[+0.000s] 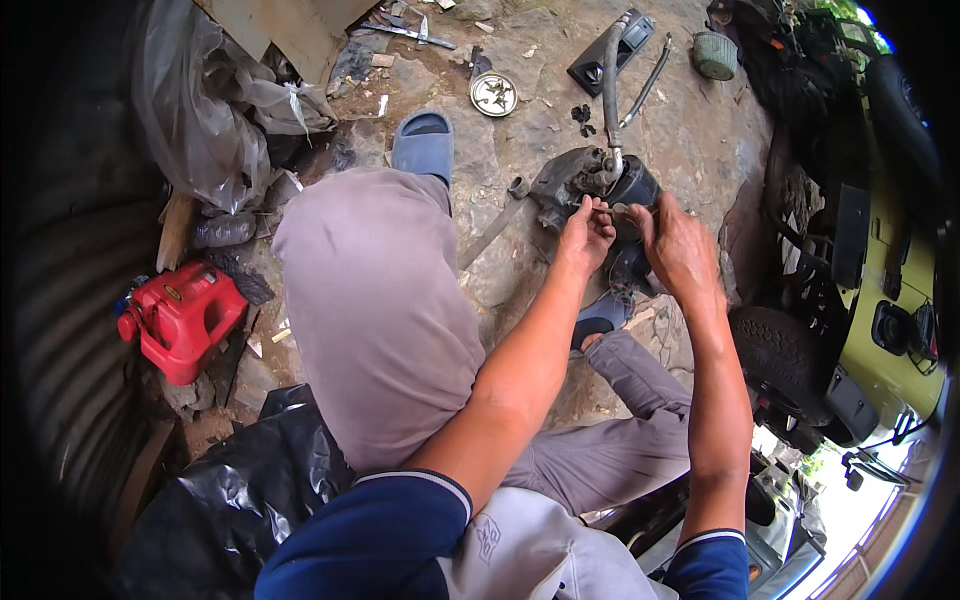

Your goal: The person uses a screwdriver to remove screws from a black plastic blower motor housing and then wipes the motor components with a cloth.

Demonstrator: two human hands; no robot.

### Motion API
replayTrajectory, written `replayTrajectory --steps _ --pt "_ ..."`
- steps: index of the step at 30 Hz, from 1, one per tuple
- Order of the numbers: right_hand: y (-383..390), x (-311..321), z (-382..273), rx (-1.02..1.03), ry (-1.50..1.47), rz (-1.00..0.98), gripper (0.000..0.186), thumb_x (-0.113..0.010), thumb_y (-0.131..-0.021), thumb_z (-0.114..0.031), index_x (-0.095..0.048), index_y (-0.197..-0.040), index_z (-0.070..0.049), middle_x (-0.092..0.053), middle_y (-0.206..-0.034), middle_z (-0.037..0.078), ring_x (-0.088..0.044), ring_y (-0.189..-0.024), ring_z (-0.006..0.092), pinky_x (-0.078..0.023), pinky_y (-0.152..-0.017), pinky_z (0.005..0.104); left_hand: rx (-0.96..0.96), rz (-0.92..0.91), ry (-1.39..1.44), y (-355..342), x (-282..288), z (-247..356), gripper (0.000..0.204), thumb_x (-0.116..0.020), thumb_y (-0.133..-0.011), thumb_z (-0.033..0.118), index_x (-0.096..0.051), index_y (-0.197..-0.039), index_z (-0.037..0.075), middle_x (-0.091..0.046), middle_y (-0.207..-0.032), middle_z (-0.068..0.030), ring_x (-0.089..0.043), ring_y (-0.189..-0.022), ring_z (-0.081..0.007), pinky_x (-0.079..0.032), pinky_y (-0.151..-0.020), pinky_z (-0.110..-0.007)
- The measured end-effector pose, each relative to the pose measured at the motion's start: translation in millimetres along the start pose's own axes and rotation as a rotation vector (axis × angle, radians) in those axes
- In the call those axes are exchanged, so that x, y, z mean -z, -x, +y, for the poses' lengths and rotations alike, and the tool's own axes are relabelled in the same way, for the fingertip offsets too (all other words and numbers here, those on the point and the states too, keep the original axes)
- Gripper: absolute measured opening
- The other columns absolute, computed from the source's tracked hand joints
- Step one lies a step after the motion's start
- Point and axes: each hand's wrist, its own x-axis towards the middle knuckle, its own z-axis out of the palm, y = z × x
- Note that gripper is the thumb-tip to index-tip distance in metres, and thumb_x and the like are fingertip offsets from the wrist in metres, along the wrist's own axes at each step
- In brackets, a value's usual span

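On the ground between my feet sits a dark, grimy mechanical part (562, 188) with a blocky black section (636, 186). A thick grey hose (611, 95) rises from a bent metal fitting (609, 172) on top of it. Just on the near side of that fitting, my left hand (586, 238) is closed in a pinch, its fingertips at a small thin metal piece (604, 209). My right hand (684, 245) is closed too, thumb and fingers bent at the other end of this piece. What exactly the piece is cannot be made out.
Beyond the part lie a black panel (636, 40), a thinner hose (648, 82), a round lid with small bits (494, 94) and a greenish woven-looking cup (715, 56). A red jerrycan (190, 318) stands left. A yellow-green vehicle (888, 300) with a tyre (778, 362) is right.
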Motion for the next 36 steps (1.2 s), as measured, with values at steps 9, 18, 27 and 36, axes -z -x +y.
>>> replayTrajectory --steps 9,18,27,36 --pt "3.2 15.2 -23.3 -0.138 0.086 -0.149 0.033 -0.064 -0.089 -0.014 -0.050 -0.115 0.001 -0.059 -0.102 0.027 -0.061 -0.097 0.0445 -0.050 -0.082 0.0494 -0.017 0.027 -0.026 1.9 -2.0 1.0 0.020 -0.061 -0.099 0.029 -0.063 -0.096 0.009 -0.065 -0.090 -0.0023 -0.057 -0.073 -0.0119 -0.048 -0.064 -0.028" --pt "7.0 -1.2 -7.2 0.125 0.062 0.049 0.038 -0.050 -0.099 -0.036 -0.053 -0.106 0.001 -0.065 -0.090 0.030 -0.065 -0.083 0.0473 -0.051 -0.073 0.0540 -0.011 0.021 -0.066 4.4 -1.9 1.1 0.022 -0.060 -0.099 0.030 -0.063 -0.099 0.009 -0.066 -0.089 -0.0018 -0.058 -0.074 -0.0127 -0.047 -0.064 -0.028" --pt "11.9 -6.9 -0.3 0.325 -0.041 0.154 0.033 -0.053 -0.098 -0.032 -0.049 -0.103 0.001 -0.061 -0.104 0.031 -0.063 -0.091 0.0476 -0.050 -0.073 0.0540 0.008 -0.044 -0.070 5.0 -6.2 0.0 0.024 -0.057 -0.100 0.032 -0.063 -0.098 0.009 -0.066 -0.090 -0.0018 -0.061 -0.077 -0.0141 -0.048 -0.064 -0.029" --pt "14.1 -15.4 2.8 0.234 -0.028 0.171 0.037 -0.059 -0.095 -0.033 -0.049 -0.108 0.001 -0.064 -0.096 0.028 -0.064 -0.088 0.0464 -0.051 -0.073 0.0522 -0.011 0.004 -0.104 9.3 -10.3 1.1 0.026 -0.056 -0.101 0.034 -0.063 -0.095 0.009 -0.064 -0.084 -0.0010 -0.057 -0.072 -0.0128 -0.046 -0.062 -0.027"
